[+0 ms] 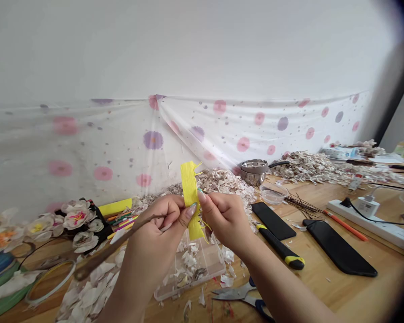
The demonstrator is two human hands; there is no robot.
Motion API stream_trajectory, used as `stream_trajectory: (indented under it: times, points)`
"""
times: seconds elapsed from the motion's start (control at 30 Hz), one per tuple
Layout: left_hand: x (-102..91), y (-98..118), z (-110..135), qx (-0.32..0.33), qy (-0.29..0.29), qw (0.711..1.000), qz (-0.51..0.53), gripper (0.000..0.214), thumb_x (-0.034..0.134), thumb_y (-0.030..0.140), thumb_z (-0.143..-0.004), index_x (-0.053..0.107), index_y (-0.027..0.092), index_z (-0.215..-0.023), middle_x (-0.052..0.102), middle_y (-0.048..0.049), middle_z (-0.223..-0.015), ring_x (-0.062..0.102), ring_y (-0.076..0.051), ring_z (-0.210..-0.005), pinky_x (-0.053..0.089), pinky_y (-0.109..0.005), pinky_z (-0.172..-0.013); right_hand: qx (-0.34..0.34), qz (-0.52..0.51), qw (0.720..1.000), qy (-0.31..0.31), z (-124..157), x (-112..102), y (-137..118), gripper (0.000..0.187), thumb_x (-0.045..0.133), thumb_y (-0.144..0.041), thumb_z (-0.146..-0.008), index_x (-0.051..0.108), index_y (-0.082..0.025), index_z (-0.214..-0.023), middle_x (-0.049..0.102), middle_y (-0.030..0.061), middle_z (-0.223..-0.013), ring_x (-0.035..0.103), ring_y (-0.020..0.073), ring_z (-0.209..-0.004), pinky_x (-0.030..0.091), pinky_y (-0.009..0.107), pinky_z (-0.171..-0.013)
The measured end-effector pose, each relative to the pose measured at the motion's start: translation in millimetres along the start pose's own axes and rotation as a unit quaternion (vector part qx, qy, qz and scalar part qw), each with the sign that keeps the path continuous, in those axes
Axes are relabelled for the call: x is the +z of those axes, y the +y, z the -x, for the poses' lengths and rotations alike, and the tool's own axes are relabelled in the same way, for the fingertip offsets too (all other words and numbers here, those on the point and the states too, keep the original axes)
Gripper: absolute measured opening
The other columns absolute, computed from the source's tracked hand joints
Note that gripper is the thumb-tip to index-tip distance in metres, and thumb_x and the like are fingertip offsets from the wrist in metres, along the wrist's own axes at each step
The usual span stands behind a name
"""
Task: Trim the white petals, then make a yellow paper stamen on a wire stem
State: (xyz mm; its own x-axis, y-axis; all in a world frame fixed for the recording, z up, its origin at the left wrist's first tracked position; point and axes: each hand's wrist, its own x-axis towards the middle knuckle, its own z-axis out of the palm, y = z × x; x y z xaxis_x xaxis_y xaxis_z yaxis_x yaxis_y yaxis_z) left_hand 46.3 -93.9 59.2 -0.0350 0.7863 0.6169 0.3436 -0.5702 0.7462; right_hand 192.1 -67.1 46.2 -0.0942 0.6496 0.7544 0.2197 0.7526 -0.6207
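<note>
Both hands meet in the middle of the view over a wooden table. My left hand is closed, pinching a strip of yellow crepe paper with fringed edges, and it also grips a thin brown stem that runs down to the left. My right hand is closed too, its fingertips pinching the same yellow strip from the right side. The strip stands upright between the two hands. Below them lies a clear plastic compartment box holding pale petal scraps.
Scissors lie near the front edge. A black-and-yellow craft knife, two black phones, an orange pencil and a white power strip sit at right. A metal pot stands behind. Paper flowers crowd the left.
</note>
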Motion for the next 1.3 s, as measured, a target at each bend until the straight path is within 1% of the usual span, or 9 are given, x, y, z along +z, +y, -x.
stream_trajectory:
  times: [0.23, 0.37, 0.43, 0.57, 0.73, 0.83, 0.97, 1.17, 1.3]
  points:
    - [-2.5, -1, -2, -0.008, 0.027, 1.0, 0.006, 0.045, 0.064, 0.032, -0.081, 0.026, 0.024, -0.058, 0.066, 0.0003, -0.082, 0.053, -0.014, -0.069, 0.04, -0.026, -0.056, 0.077, -0.189, 0.975, -0.09, -6, -12, 3, 0.057, 0.041, -0.061, -0.095, 0.061, -0.015, -0.066, 0.058, 0.0012, -0.059, 0.052, 0.0083, -0.047, 0.041, 0.02, -0.046]
    - [-5.3, -2, -5, 0.0, 0.057, 0.998, -0.035, 0.045, 0.063, 0.033, -0.08, 0.027, 0.023, -0.057, 0.063, 0.0016, -0.078, 0.051, -0.013, -0.068, 0.039, -0.026, -0.059, 0.089, -0.143, 0.973, -0.16, -7, -18, -4, 0.035, 0.068, -0.048, -0.083, 0.062, -0.015, -0.072, 0.056, -0.0009, -0.059, 0.052, 0.0098, -0.051, 0.041, 0.021, -0.048]
    - [-5.9, -1, -6, 0.004, 0.056, 0.998, -0.042, 0.044, 0.063, 0.031, -0.08, 0.026, 0.023, -0.056, 0.062, 0.0016, -0.077, 0.051, -0.013, -0.068, 0.039, -0.026, -0.06, 0.083, -0.105, 0.976, -0.172, -7, -19, -8, 0.026, 0.073, -0.038, -0.08, 0.062, -0.016, -0.073, 0.055, -0.0016, -0.059, 0.05, 0.0098, -0.052, 0.04, 0.021, -0.048]
    - [-5.2, 1, -5, -0.013, 0.064, 0.997, -0.04, 0.044, 0.061, 0.031, -0.082, 0.025, 0.023, -0.057, 0.061, 0.0012, -0.08, 0.049, -0.013, -0.067, 0.036, -0.027, -0.059, 0.063, -0.083, 0.98, -0.171, -7, -16, -9, 0.017, 0.063, -0.029, -0.087, 0.061, -0.016, -0.076, 0.056, -0.0017, -0.062, 0.053, 0.0102, -0.055, 0.041, 0.022, -0.052]
    - [-5.5, 3, -5, 0.01, 0.056, 0.997, -0.046, 0.043, 0.059, 0.03, -0.083, 0.024, 0.023, -0.059, 0.059, 0.0006, -0.077, 0.047, -0.013, -0.066, 0.036, -0.026, -0.058, 0.039, -0.032, 0.986, -0.158, -7, -15, -6, 0.023, 0.054, -0.029, -0.093, 0.057, -0.017, -0.073, 0.056, -0.0019, -0.062, 0.052, 0.0104, -0.057, 0.04, 0.023, -0.056]
    - [-6.6, 4, -5, 0.016, 0.028, 0.997, -0.065, 0.041, 0.057, 0.032, -0.084, 0.025, 0.023, -0.06, 0.044, 0.0041, -0.064, 0.041, -0.012, -0.059, 0.034, -0.025, -0.055, 0.017, 0.009, 0.988, -0.152, -7, -14, -5, 0.026, 0.052, -0.028, -0.094, 0.053, -0.018, -0.07, 0.055, -0.0022, -0.062, 0.051, 0.0108, -0.059, 0.039, 0.024, -0.057]
    - [-5.8, 9, -3, -0.067, 0.015, 0.996, -0.065, 0.041, 0.062, 0.039, -0.079, 0.028, 0.024, -0.063, 0.024, 0.0084, -0.058, 0.024, -0.01, -0.052, 0.021, -0.023, -0.048, 0.015, 0.036, 0.991, -0.125, -7, -14, -4, 0.024, 0.053, -0.029, -0.093, 0.053, -0.018, -0.072, 0.053, -0.0022, -0.063, 0.052, 0.0116, -0.061, 0.037, 0.024, -0.056]
    - [-5.9, 6, -3, -0.081, 0.005, 0.996, -0.045, 0.037, 0.059, 0.034, -0.079, 0.026, 0.024, -0.064, 0.022, 0.0087, -0.058, 0.023, -0.01, -0.053, 0.022, -0.023, -0.049, 0.013, 0.008, 0.995, -0.098, -8, -16, -2, 0.02, 0.057, -0.032, -0.091, 0.057, -0.018, -0.076, 0.055, -0.0018, -0.064, 0.05, 0.011, -0.06, 0.037, 0.023, -0.055]
    - [-10.4, -5, -7, -0.06, -0.035, 0.996, -0.047, 0.037, 0.059, 0.032, -0.079, 0.026, 0.024, -0.064, 0.032, 0.0079, -0.059, 0.033, -0.011, -0.055, 0.03, -0.023, -0.051, -0.004, 0.028, 0.995, -0.093, -8, -17, -1, 0.024, 0.053, -0.03, -0.093, 0.053, -0.018, -0.072, 0.054, -0.0022, -0.063, 0.048, 0.0105, -0.06, 0.037, 0.023, -0.056]
